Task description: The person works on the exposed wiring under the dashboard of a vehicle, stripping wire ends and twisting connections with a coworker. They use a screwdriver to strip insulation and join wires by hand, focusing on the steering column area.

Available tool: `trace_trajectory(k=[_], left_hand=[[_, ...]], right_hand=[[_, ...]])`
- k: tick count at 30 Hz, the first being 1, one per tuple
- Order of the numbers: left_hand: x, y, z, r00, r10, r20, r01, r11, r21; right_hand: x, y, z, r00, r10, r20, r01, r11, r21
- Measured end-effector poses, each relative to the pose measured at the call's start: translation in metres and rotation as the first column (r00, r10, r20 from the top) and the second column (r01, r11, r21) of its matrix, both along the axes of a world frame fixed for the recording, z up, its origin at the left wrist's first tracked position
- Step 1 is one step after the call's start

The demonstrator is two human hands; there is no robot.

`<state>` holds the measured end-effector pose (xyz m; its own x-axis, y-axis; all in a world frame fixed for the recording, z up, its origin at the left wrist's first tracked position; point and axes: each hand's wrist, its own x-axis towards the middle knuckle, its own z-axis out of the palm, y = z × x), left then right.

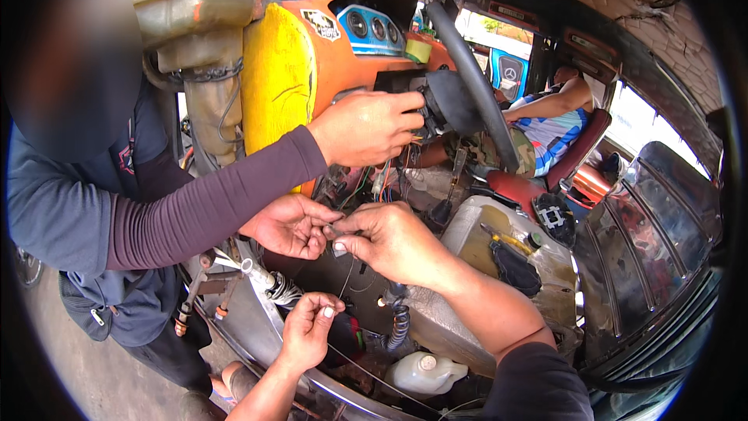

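Observation:
My left hand (308, 331) is closed in a pinch on a thin wire (346, 277), which rises from the fingertips toward my other hand. My right hand (389, 242) is closed too, thumb and fingers pinching something small and greyish that I cannot make out. Its fingertips meet those of a co-worker's open, palm-up hand (288, 226). The co-worker's other hand (370, 129) grips the dark steering column (452, 101) behind the steering wheel (475, 86). Several coloured wires (382, 179) hang loose below that hand.
An orange and yellow dashboard (280, 78) stands ahead. To the right are a worn engine cover (483, 242) with tools on it and a seated person (549, 125). A white plastic jug (426, 374) stands near the front. Metal levers (206, 284) stick out beside the co-worker.

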<state>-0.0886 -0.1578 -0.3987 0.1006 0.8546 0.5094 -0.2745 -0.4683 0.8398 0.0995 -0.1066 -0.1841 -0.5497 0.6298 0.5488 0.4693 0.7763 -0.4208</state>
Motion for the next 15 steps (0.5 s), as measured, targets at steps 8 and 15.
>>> trace_trajectory(k=[8, 15], left_hand=[[0.0017, -0.0038, 0.0029, 0.999, 0.027, -0.026, -0.028, 0.999, -0.025], [-0.0003, -0.0038, 0.0042, 0.992, 0.059, -0.116, -0.058, 0.998, 0.008]], right_hand=[[-0.0024, -0.0015, 0.0025, 0.999, 0.025, -0.045, -0.027, 0.999, -0.027], [-0.0015, -0.0009, 0.0005, 0.999, 0.011, -0.039, -0.012, 1.0, -0.027]])
